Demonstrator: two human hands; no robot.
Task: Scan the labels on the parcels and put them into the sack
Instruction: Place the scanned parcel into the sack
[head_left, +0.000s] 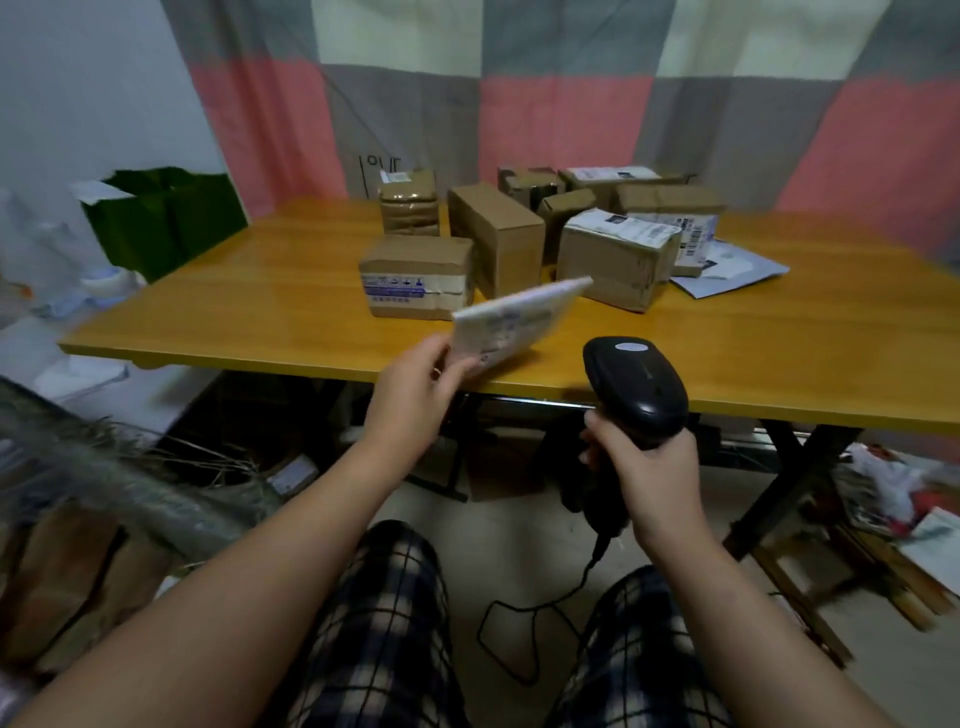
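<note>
Parcel in play: your left hand (415, 389) pinches a flat white parcel (514, 322) by its near corner, thumb on top. You hold it tilted above the near edge of the table (260, 312), and its printed face is too blurred to read. Your right hand (644, 467) is wrapped round the handle of a black scanner (636, 389). The scanner's head sits just right of the parcel, not touching it. Your two hands are apart.

Beyond both hands, cardboard boxes (496, 236) cluster on the table. One with blue print (415, 275) lies just past the held parcel, and one with a white label (613, 260) lies past the scanner. The scanner's cable (530, 608) loops on the floor below your right hand. Far left of your left hand stands a green bag (166, 218); whether it is the sack cannot be told.
</note>
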